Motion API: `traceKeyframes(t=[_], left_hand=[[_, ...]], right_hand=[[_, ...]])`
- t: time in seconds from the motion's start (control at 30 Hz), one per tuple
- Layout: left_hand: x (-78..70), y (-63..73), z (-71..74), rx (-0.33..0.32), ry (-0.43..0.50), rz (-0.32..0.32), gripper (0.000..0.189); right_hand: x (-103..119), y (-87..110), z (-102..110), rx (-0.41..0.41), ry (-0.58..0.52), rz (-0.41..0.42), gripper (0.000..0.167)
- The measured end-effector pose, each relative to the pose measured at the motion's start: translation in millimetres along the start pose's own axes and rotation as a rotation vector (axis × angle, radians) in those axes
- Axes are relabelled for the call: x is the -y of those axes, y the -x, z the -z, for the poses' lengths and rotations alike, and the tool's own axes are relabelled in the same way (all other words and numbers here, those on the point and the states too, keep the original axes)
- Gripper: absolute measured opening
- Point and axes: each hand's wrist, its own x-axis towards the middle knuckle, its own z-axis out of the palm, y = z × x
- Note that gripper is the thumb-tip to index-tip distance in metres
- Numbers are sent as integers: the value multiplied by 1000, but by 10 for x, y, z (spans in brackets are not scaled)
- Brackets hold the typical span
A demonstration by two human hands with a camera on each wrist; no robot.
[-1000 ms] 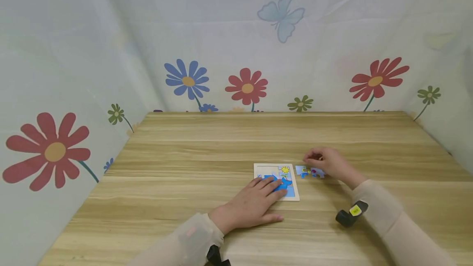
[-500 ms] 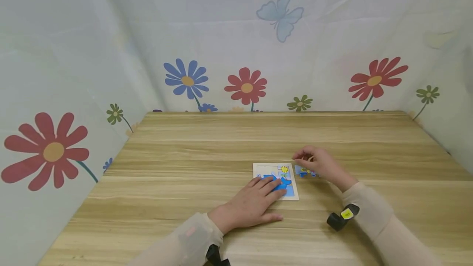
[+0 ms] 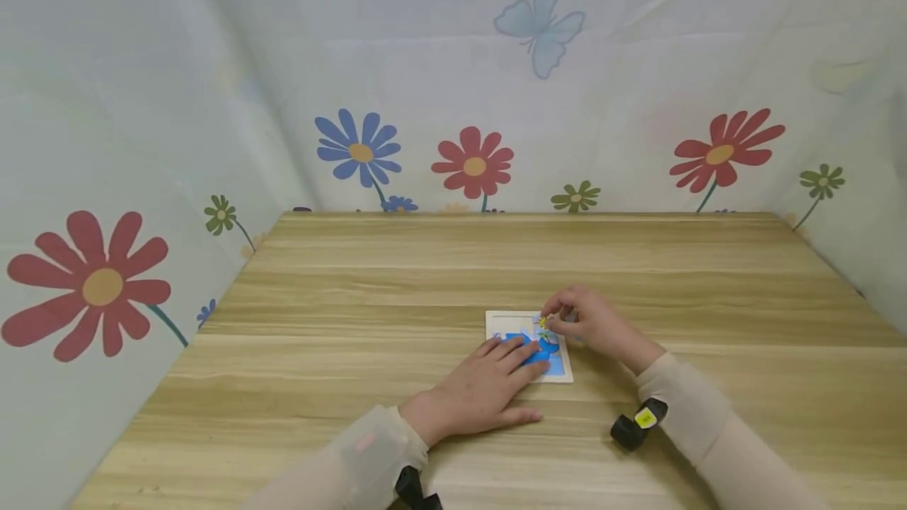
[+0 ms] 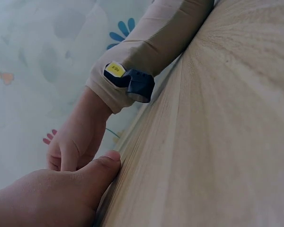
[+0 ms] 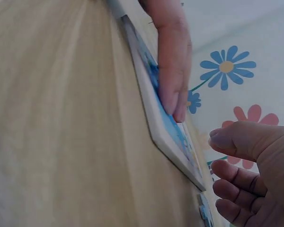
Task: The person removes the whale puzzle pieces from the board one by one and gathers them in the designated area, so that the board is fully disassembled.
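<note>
My left hand (image 3: 482, 388) rests with spread fingers across a small wooden-framed jigsaw puzzle (image 3: 568, 375). Blue picture pieces (image 3: 557, 367) show around its fingertips, and the upper left of the tray is bare wood. At the puzzle's upper right corner, over a piece with a yellow flower (image 3: 543, 323), hovers my right hand (image 3: 595, 325). Its fingers are bent, and in the right wrist view a gap shows between thumb and fingers with nothing in it. A loose puzzle piece (image 5: 205, 210) lies beside the frame there; in the head view the right hand mostly hides it.
The wooden table (image 3: 354, 274) runs back to a pale curtain (image 3: 425, 38) printed with flowers and a butterfly. Each wrist wears a black camera mount, such as the right one (image 3: 638, 423).
My right hand has moved left, from above the loose pieces to the frame's upper right corner. The left hand has stayed on the puzzle.
</note>
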Motion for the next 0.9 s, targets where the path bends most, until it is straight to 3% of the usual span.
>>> traceKeyframes(t=[0.43, 0.9], left_hand=[[9, -9, 8, 18, 31, 2, 66], [0, -28, 4, 11, 21, -1, 67]], right_hand=[[23, 25, -157, 5, 130, -2, 8], [7, 25, -154, -3, 121, -9, 11]])
